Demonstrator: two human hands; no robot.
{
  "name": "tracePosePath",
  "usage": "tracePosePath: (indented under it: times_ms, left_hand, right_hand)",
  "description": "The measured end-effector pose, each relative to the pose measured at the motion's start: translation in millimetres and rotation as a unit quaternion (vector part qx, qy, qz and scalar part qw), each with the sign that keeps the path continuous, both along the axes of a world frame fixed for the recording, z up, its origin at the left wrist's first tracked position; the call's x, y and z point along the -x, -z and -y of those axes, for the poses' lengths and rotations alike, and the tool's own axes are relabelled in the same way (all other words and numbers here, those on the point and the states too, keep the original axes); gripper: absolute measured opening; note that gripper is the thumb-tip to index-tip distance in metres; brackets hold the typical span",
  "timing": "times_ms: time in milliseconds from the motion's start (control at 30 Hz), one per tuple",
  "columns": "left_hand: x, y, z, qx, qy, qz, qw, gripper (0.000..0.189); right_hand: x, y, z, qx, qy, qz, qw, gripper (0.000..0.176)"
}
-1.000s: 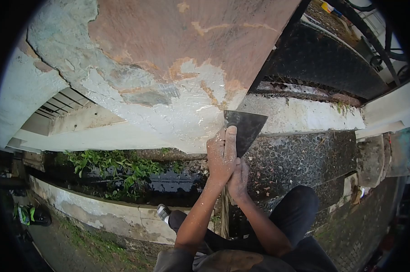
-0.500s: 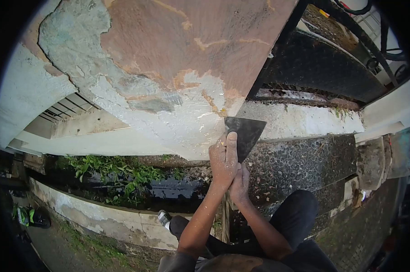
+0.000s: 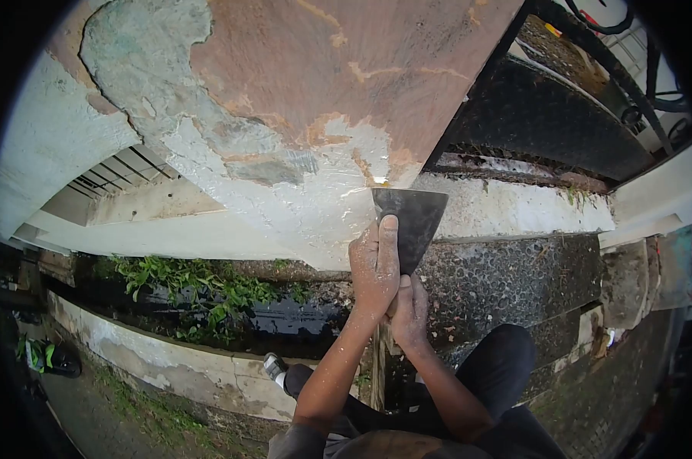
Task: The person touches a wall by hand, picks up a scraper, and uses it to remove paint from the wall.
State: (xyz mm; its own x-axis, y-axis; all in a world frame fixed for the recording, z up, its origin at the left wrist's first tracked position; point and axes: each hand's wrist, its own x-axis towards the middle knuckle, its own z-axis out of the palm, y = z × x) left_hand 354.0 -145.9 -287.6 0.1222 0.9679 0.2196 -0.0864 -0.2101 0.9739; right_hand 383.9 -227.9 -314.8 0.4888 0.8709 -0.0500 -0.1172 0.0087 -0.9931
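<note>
A wide dark scraper has its straight edge up against the lower part of a wall, near its right corner. White paint is broken there and pinkish and grey patches show above. My left hand is closed on the scraper, thumb laid flat along the blade. Just below and to the right, my right hand is wrapped round the handle, which is mostly hidden by the fingers. Pale dust and flecks cover both hands and forearms.
Below the wall runs a ditch with dark water and green plants. A low concrete wall borders it. A dark rough slab lies to the right, under a white ledge. A black gate stands at upper right.
The scraper has shifted slightly up and to the left along the wall, both hands still on it. The view has turned a little, so the wall sits slightly farther right.
</note>
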Motion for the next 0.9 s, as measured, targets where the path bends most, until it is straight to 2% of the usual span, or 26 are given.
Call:
tracePosePath:
  times_ms: [67, 167, 200, 300, 367, 400, 467, 533, 633, 667, 733, 800, 900]
  left_hand:
    - [4, -10, -1, 0.029, 0.017, 0.033, 0.999, 0.036]
    - [4, 19, 6, 0.026, 0.023, -0.092, 0.995, 0.037]
    - [2, 21, 6, 0.011, 0.001, -0.09, 0.996, 0.038]
    - [8, -20, -1, 0.057, 0.038, -0.01, 0.998, 0.038]
    - [5, -6, 2, 0.03, 0.019, -0.043, 0.998, 0.04]
    - [2, -2, 4, 0.013, 0.004, -0.058, 0.998, 0.04]
    - [1, 3, 4, -0.004, -0.018, -0.07, 0.997, 0.041]
    - [5, -14, 0, 0.029, 0.006, -0.03, 0.999, 0.041]
    - [2, -6, 1, 0.016, 0.0, -0.019, 1.0, 0.041]
    - [3, -1, 3, 0.011, -0.005, -0.029, 1.0, 0.041]
    - [2, -7, -4, 0.011, -0.001, -0.023, 1.0, 0.042]
    - [8, -23, -3, 0.047, 0.024, -0.004, 0.999, 0.043]
    - [7, -16, 3, 0.047, 0.008, -0.045, 0.998, 0.043]
  right_hand:
    - [5, 3, 8, 0.011, -0.004, -0.027, 1.0, 0.037]
    - [2, 17, 2, -0.003, 0.008, -0.01, 1.0, 0.038]
    - [5, 15, 3, -0.01, 0.016, 0.008, 1.0, 0.038]
    - [5, 4, 6, -0.004, -0.014, -0.075, 0.997, 0.038]
    - [2, 16, 2, -0.003, -0.008, -0.081, 0.997, 0.038]
    - [4, 17, -2, 0.005, 0.004, -0.015, 1.0, 0.037]
    - [5, 13, -4, -0.036, 0.016, -0.001, 0.999, 0.036]
    - [3, 2, 4, 0.007, -0.009, -0.029, 1.0, 0.034]
    - [6, 22, 1, -0.009, 0.025, -0.007, 1.0, 0.034]
    - [7, 34, 1, -0.02, 0.048, 0.066, 0.996, 0.035]
    - [5, -8, -1, -0.019, 0.01, 0.01, 1.0, 0.035]
    - [7, -15, 2, -0.016, -0.015, -0.07, 0.997, 0.036]
    - [10, 5, 2, 0.007, 0.019, 0.011, 1.0, 0.036]
